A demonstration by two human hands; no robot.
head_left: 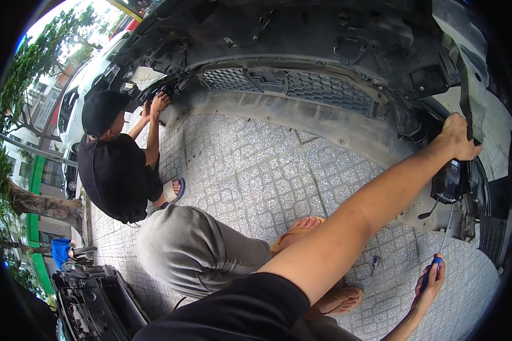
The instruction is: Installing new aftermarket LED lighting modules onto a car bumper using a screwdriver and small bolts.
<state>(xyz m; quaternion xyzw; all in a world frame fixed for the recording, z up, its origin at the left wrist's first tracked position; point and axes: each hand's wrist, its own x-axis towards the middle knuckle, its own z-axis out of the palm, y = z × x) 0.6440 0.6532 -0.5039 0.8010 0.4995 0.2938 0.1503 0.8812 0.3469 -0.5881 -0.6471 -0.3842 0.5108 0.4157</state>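
Observation:
My left arm stretches across to the right side of a large black car bumper (415, 131), seen from its inner side. My left hand (459, 138) is closed over the bumper's edge there. Just below that hand sits a black finned unit (451, 181) with a wire hanging from it. In my right hand (432, 281), lower right, is a screwdriver (438, 260) with a blue and orange handle. Its long thin shaft points up to the underside of the finned unit; whether the tip touches anything is hard to tell.
A co-worker (116, 165) in black cap and shirt squats at the bumper's left end, both hands on it. A honeycomb grille (330, 88) spans the bumper's middle. Grey paving (250, 159) lies below. Black car parts (99, 301) are at lower left, a white car (77, 113) behind.

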